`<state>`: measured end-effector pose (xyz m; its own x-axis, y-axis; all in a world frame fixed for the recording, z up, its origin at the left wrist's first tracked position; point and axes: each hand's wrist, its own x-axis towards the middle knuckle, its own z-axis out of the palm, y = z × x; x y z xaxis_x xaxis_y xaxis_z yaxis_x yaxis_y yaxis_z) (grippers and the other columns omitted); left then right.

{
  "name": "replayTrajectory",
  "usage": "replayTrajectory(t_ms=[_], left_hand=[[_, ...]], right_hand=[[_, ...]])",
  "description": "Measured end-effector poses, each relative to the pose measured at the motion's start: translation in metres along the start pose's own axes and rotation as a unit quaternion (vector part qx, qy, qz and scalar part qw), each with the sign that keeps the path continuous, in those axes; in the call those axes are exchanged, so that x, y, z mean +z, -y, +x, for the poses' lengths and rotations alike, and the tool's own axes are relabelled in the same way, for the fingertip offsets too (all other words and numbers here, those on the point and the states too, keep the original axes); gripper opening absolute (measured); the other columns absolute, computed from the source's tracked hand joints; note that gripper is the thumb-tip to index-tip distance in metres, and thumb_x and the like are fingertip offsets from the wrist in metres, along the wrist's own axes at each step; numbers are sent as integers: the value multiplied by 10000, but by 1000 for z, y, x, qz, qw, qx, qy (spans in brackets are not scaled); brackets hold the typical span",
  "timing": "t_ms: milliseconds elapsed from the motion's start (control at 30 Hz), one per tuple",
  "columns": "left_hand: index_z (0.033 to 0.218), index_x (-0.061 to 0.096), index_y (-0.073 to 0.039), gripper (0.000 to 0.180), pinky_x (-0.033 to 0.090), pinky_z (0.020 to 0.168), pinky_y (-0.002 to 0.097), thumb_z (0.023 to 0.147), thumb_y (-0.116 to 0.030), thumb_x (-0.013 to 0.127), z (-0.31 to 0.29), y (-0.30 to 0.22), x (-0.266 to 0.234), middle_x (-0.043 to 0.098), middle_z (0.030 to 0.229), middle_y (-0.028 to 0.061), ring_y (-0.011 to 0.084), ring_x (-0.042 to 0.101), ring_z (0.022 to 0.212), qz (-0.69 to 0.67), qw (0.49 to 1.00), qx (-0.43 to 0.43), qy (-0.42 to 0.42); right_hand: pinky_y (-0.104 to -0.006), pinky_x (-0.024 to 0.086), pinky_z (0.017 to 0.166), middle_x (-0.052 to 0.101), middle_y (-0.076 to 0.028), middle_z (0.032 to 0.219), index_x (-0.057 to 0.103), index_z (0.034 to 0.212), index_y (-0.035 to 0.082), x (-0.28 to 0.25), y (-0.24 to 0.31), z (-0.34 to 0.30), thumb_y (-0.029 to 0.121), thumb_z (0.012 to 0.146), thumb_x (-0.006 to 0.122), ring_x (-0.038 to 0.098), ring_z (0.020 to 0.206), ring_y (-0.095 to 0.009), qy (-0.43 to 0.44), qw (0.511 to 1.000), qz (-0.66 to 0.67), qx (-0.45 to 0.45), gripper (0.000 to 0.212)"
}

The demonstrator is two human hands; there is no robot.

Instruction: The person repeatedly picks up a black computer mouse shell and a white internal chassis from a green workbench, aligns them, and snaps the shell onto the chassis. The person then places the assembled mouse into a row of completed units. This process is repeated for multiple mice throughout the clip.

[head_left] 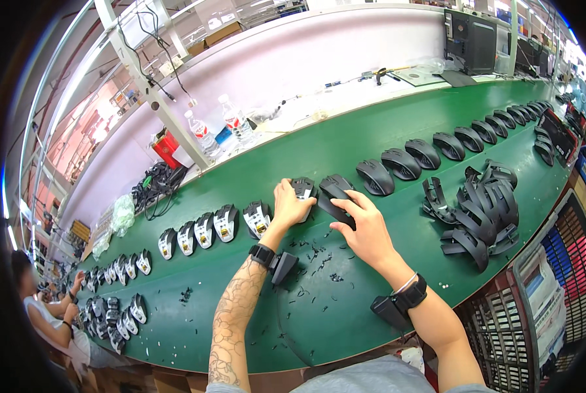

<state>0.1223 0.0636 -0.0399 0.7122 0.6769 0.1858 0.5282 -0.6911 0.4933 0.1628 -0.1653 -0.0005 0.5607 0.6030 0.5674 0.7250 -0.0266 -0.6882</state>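
Note:
My left hand [291,204] grips a half-assembled computer mouse [303,188] by its side, with its pale inner parts partly showing. Between the thumb and fingers of my right hand [366,229] is a black curved mouse cover [336,211], held tilted just right of that mouse. Right behind the cover lies a dark mouse [335,184], partly hidden by it. To the left of my left hand stands another uncovered mouse [257,219]. A heap of loose black mouse covers [480,209] lies to the right of my right hand.
Covered black mice [374,177] run in a row to the far right; uncovered ones [204,229] run left. Small black scraps [319,259] litter the green table [365,314]. A plastic crate [503,334] stands at the right edge. A co-worker [50,314] sits far left.

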Motion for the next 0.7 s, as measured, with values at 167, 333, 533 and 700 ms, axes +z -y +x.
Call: replayTrajectory(t_ms=[167, 333, 533, 700], left_hand=[[1175, 422, 39, 767, 516, 798, 376, 628, -294, 845, -36, -29, -33, 642, 1013, 194, 310, 646, 903, -165, 974, 25, -150], [1058, 598, -63, 327, 523, 770, 318, 872, -329, 640, -46, -9, -40, 654, 970, 36, 163, 647, 888, -630, 755, -173, 57], [1040, 582, -79, 285, 553, 724, 322, 918, -336, 590, -75, -32, -50, 644, 951, 20, 142, 648, 876, -671, 719, -157, 84], [1110, 547, -78, 347, 553, 772, 333, 974, -387, 468, -88, -43, -49, 628, 1043, 44, 156, 640, 927, -687, 702, -159, 97]], right_hand=[[-400, 456, 927, 538, -210, 1208, 609, 1167, 60, -3, 1, -1, 94, 722, 755, 532, 1096, -360, -23, 1000, 9, 10, 470], [-382, 463, 907, 550, -193, 1180, 535, 1287, 91, 0, 11, -1, 113, 693, 781, 538, 1070, -347, -28, 997, 65, -17, 643], [-355, 487, 868, 624, -153, 1063, 510, 1296, 12, 8, 26, -8, 146, 658, 816, 583, 1010, -292, 4, 996, 87, -28, 721], [-389, 473, 902, 600, -162, 1120, 545, 1220, -35, 14, 26, -11, 126, 660, 813, 549, 1041, -315, -30, 996, 51, -65, 641]])
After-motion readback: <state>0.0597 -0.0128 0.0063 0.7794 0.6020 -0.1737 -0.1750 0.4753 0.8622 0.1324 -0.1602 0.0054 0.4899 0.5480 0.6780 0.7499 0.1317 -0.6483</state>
